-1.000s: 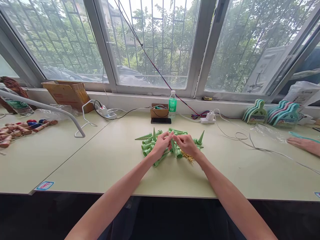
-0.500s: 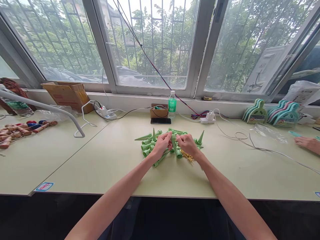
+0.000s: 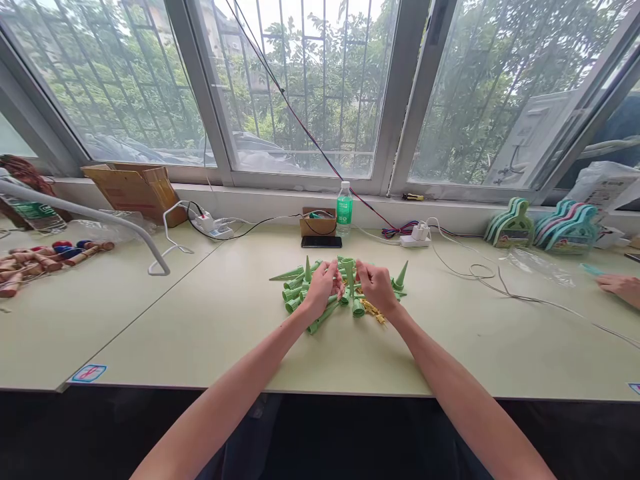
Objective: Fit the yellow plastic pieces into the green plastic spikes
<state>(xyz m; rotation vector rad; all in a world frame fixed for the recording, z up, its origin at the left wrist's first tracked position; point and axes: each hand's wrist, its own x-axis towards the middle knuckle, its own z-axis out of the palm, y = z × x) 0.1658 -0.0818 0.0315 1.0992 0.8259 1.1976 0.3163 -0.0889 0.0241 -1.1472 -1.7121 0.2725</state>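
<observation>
Between my hands stands a light green plastic cone-shaped spike, wide end up and narrow end down. My left hand is closed, its fingers curled at the spike's left side. Just right of the spike, my right hand is closed in a pinch; whatever its fingertips hold is too small to make out. Around and beneath both hands lies a pile of similar green spikes, some with hollow ends facing me. Small yellow plastic pieces lie by the right hand, partly covered by it.
Behind the pile are a phone, a small cardboard box and a green-labelled bottle. White cables cross the table at right, near another person's hand. Wooden toys and a grey metal bar are at left.
My hands have moved slightly apart at the fingertips. The green spike between them now shows more fully and stands more upright. The other person's hand has shifted a little to the right.
</observation>
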